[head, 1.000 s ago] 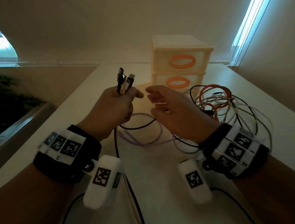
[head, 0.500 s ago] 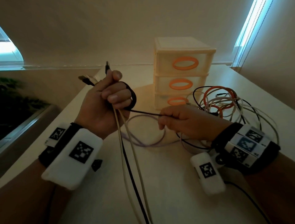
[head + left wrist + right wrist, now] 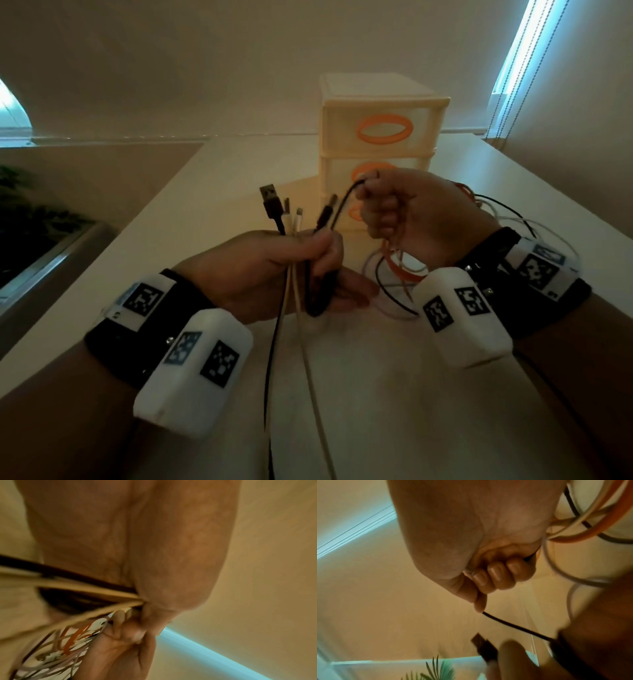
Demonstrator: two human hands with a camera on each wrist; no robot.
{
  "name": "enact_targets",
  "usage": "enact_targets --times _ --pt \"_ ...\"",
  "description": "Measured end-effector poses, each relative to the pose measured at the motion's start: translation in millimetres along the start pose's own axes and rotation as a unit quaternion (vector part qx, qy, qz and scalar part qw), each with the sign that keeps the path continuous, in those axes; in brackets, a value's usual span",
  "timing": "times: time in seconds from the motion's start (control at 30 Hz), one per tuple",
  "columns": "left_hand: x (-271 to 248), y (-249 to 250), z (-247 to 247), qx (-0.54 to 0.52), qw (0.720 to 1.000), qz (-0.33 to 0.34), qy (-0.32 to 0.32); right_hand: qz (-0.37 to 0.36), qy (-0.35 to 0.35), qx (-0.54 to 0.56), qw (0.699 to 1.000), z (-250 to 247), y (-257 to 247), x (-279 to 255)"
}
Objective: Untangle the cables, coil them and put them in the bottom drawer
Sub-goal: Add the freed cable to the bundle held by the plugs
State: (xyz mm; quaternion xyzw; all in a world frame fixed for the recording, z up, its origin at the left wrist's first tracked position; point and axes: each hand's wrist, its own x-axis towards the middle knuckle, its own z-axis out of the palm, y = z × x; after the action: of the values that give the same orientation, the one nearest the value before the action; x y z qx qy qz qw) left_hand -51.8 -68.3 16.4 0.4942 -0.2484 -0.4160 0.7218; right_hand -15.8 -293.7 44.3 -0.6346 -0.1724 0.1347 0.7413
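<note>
Nearest the body, a black cable (image 3: 272, 363) and two pale cables (image 3: 310, 363) hang down from the left hand (image 3: 270, 274) and run off the bottom edge over the table (image 3: 376, 394). The left hand is closed round this bunch, fingers curled, with the plug ends sticking up above the fist: a black USB plug (image 3: 270, 202), a thin white plug (image 3: 299, 217) beside it, and a dark plug (image 3: 325, 214) leaning toward the right hand. A loop of black cable bulges out under the left fingers. From that fist one thin black cable (image 3: 344, 202) arcs up to the right hand (image 3: 407, 219), which is raised just beside the left and a little farther out; its fingers are curled tight and it pinches this cable at the top of the fist. Below and behind the right hand lies the tangle of cables (image 3: 400, 274), orange, white and black strands on the table, spreading past the right wrist. Beyond both hands stands the drawer unit (image 3: 380, 99), cream with orange oval handles; all visible drawers are closed, and the bottom drawer (image 3: 346, 224) is mostly hidden behind the right hand.
</note>
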Motion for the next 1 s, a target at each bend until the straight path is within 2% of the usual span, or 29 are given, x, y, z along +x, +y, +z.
enact_targets --times 0.07,0.13,0.3,0.43,0.5,0.6,0.7,0.8,0.87,1.0 --pt "0 2 -4 -0.009 0.998 0.038 0.052 -0.053 -0.021 -0.030 0.998 6 3 -3" --pt "1 4 -9 0.000 0.993 0.072 0.089 -0.098 -0.038 -0.118 0.987 13 5 -8" --pt "4 4 -18 0.033 0.982 0.111 0.146 -0.141 -0.068 -0.295 0.943 18 11 -17" --pt "4 11 -21 0.006 0.965 0.164 0.203 -0.099 -0.078 -0.393 0.911 9 19 -22" --pt "6 11 -17 -0.044 0.954 0.193 0.223 -0.071 -0.097 -0.431 0.895 11 24 -22" --pt "9 8 -11 -0.136 0.933 0.232 0.239 -0.040 -0.095 -0.450 0.887 16 27 -20" --pt "8 8 -16 -0.176 0.922 0.256 0.233 -0.031 -0.061 -0.501 0.863 18 26 -19" --pt "3 11 -25 -0.197 0.926 0.264 0.183 -0.079 -0.027 -0.540 0.837 15 24 -22" --pt "-1 12 -30 -0.195 0.930 0.265 0.162 -0.116 -0.012 -0.540 0.833 13 21 -24" --pt "-5 14 -33 -0.196 0.936 0.257 0.141 -0.133 -0.043 -0.555 0.820 12 20 -26"
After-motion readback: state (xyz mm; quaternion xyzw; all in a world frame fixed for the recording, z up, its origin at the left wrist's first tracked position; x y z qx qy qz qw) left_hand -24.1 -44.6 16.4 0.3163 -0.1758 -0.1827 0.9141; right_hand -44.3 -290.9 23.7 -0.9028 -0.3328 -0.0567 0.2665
